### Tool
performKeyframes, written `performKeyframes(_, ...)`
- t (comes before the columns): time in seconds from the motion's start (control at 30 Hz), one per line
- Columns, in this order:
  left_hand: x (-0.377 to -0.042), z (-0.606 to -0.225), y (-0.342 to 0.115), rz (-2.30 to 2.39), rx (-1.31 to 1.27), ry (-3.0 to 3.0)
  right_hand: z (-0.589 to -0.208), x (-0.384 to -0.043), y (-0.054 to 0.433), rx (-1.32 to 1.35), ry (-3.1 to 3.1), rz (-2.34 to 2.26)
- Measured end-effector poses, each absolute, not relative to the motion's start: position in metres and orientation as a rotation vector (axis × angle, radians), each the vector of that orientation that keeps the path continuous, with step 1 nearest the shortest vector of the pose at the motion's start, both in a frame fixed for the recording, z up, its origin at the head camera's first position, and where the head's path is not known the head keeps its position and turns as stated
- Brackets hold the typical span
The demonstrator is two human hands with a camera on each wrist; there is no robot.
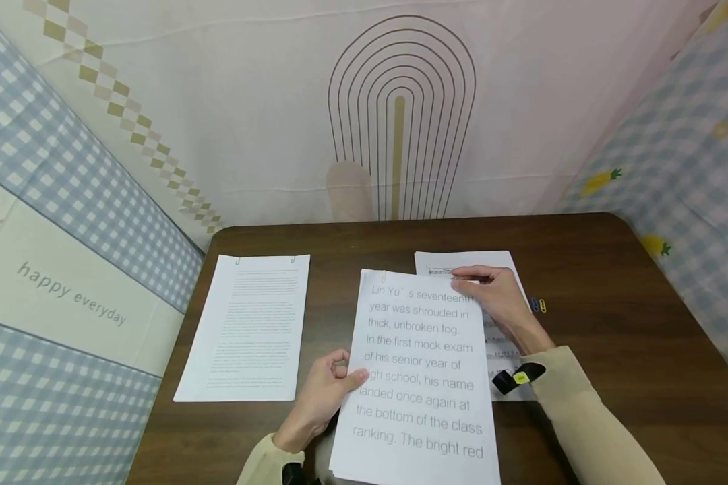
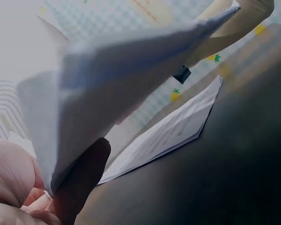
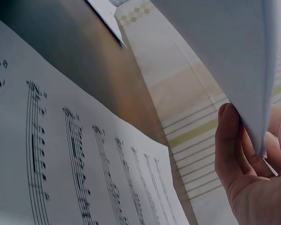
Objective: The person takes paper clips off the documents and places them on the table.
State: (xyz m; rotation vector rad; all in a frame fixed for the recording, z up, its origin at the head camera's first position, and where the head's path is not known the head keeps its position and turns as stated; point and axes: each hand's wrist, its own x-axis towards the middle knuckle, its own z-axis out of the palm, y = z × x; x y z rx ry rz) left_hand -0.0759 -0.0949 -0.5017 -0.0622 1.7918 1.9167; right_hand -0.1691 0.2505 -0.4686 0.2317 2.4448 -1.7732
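Observation:
A stack of large-print text sheets is held up off the table, tilted toward me, with a paper clip on its top edge near the left corner. My left hand pinches the stack's left edge, thumb on the printed face. At the top right corner, my right hand grips the sheets between thumb and fingers; the right wrist view shows that hand at the paper's corner. Behind and partly hidden by the stack and right arm lies sheet music on the table.
On the left of the brown table lies a stack of small-print pages with two paper clips along its top edge. A blue clip and a yellow clip lie right of the sheet music. Patterned cloth hangs behind.

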Motion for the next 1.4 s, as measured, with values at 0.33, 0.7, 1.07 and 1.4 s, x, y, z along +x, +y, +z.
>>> performKeyframes(0.33, -0.075, -0.506, -0.101, 1.887, -0.075, 1.800, -0.468, -0.167, 0.267, 0.306, 2.471, -1.751)
performKeyframes(0.7, -0.078, -0.508, -0.108, 1.881, -0.097, 1.821, -0.475, -0.153, 0.309, 0.371, 2.471, -1.758)
performKeyframes(1.07, -0.082, -0.505, -0.114, 1.861, -0.113, 1.884, -0.485, -0.138, 0.369, 0.457, 2.440, -1.854)
performKeyframes(1.4, -0.079, -0.502, -0.113, 1.858, -0.117, 1.880, -0.499, -0.132, 0.415, 0.478, 2.548, -1.579)
